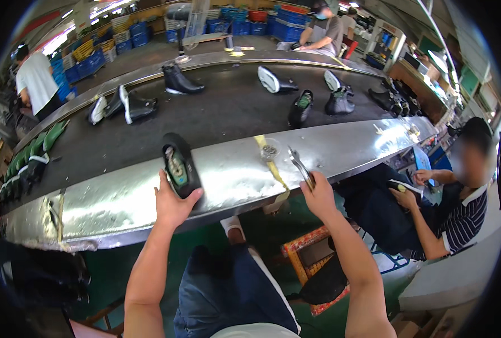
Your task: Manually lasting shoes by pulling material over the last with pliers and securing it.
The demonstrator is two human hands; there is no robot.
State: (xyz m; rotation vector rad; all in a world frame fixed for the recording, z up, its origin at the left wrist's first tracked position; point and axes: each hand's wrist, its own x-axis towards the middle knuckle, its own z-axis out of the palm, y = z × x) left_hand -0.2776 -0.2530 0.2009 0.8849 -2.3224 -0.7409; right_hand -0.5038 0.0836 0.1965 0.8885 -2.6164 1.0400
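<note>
My left hand [173, 204] grips the near end of a black shoe [190, 172] at the metal ledge of the bench. Its open top faces up and shows a green and pale inside. To the right, my right hand [320, 198] is closed round the handles of metal pliers [299, 162], whose jaws point up and left over the ledge. Between the two hands sits a small clear dish [269, 151] of tiny metal bits, next to yellow tape [276, 173] stuck across the metal.
Several black boots [178, 80] with white soles lie along the dark belt [216, 112]. Green shoe forms [33, 149] line its left end. A seated co-worker [459, 197] on the right holds a shoe [401, 188]. A stool [312, 256] stands below the ledge. Blue crates [87, 65] fill the background.
</note>
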